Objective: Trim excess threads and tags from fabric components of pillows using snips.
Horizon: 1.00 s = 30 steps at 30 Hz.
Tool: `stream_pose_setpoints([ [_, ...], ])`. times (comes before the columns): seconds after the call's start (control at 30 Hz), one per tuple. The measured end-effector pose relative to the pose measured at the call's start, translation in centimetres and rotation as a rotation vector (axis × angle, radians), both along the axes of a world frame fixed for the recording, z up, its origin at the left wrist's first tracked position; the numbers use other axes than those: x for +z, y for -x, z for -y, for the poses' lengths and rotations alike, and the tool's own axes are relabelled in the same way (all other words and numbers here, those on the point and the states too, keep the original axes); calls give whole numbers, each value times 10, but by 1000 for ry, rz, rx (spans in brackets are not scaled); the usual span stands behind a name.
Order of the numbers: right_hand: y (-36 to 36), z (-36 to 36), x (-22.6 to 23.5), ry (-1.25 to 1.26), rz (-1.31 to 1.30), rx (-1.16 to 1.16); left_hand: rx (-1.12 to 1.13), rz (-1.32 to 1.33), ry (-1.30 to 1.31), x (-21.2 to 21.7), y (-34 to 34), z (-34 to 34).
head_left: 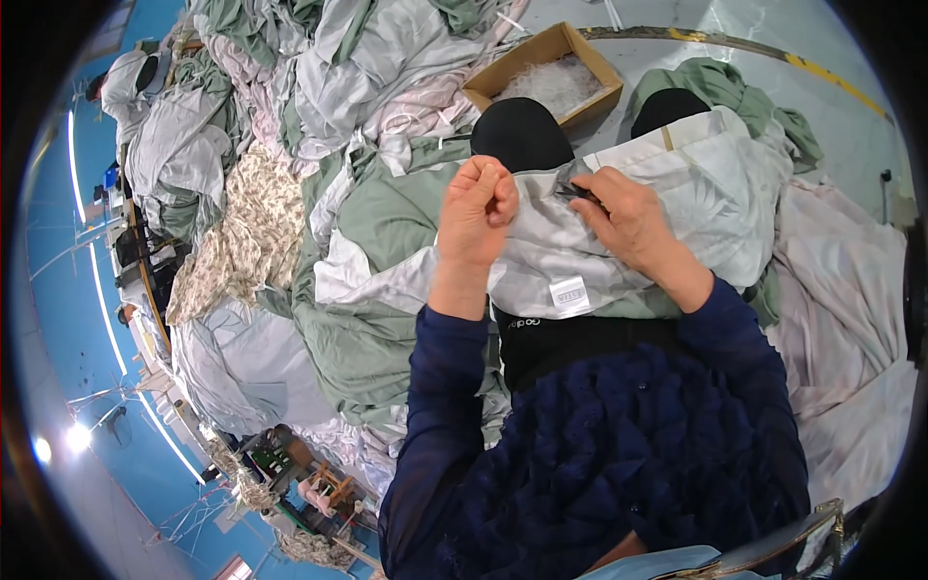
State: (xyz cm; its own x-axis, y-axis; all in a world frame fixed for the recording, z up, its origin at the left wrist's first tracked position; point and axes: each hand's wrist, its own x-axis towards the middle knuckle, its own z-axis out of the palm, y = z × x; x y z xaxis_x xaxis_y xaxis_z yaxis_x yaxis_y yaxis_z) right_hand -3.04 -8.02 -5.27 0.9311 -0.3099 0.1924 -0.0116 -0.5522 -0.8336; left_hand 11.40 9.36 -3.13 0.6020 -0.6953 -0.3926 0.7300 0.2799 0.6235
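Heaps of bedding [290, 87] fill the floor on the left, green, grey, pink and one floral sheet [242, 242]. Across the person's lap lies a pale grey cloth [677, 184], draped over both dark knees, a white label [569, 296] sewn at its near edge. Beyond it, a cardboard box [546, 72] holds white scraps. Left hand [476, 208] is raised above the cloth, fingers curled shut into a fist, pinching something too small to tell. Right hand [626, 215] presses on the cloth, fingers closed around small dark snips [580, 190] at the seam.
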Motion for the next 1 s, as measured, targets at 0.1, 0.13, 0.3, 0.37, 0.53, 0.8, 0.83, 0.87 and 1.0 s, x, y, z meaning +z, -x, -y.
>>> stream_pose_setpoints([
  [0.1, 1, 4, -13, -52, -12, -3, -148, 423, -427, 23, -10, -5],
  [0.13, 0, 4, -14, -54, -10, -3, -148, 425, -429, 27, -12, -9],
  [0.3, -1, 5, -13, -112, 19, -14, -404, 1904, -950, 57, -34, -26],
  [0.37, -1, 5, -12, -114, 9, -18, -514, 2040, -1003, 73, -51, -33],
  [0.53, -3, 5, -13, -135, 22, -20, -738, 2218, -1079, 90, -73, -52],
  [0.8, -6, -1, -7, -116, 119, 73, -921, 1097, -855, 103, -33, -63],
  [0.83, -6, -1, -7, -116, 119, 74, -1027, 924, -881, 112, -35, -58],
  [0.87, -6, -1, -7, -123, 123, 71, -1028, 924, -879, 110, -35, -59],
  [1.0, -5, 1, -4, -146, 142, 82, -1117, 619, -567, 101, -32, -52],
])
